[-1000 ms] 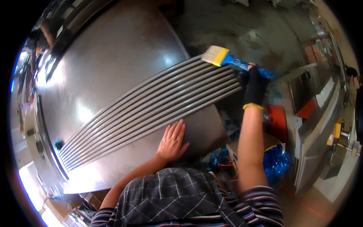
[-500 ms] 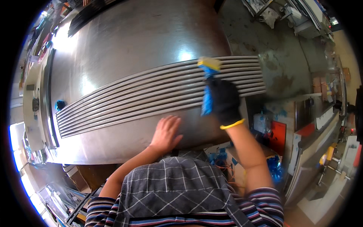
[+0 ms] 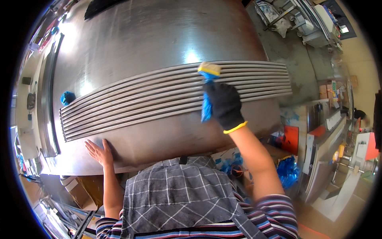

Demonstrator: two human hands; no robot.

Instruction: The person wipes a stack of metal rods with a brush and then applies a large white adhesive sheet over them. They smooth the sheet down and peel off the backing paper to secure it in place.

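Note:
Several slim metal tubes point(image 3: 159, 95) lie side by side in a long row across a metal-topped table point(image 3: 167, 36). My right hand point(image 3: 225, 102), in a black glove with a yellow cuff, grips the blue handle of a brush point(image 3: 209, 70). The brush has a yellow band and a pale head, which is over the far tubes, right of the middle; whether it touches them I cannot tell. My bare left hand point(image 3: 101, 153) is open, fingers spread, at the table's near left, just short of the tubes' left ends.
A blue crumpled ball point(image 3: 67, 98) sits by the tubes' left ends. Dark strips point(image 3: 99, 7) lie at the far left of the table, and a dark rail point(image 3: 49, 99) runs along its left edge. Cardboard boxes point(image 3: 85, 191) and blue plastic point(image 3: 287, 172) are below the near edge.
My left hand has moved left along the near side of the table, from the middle to the tubes' left ends. My right hand and the brush have shifted slightly left.

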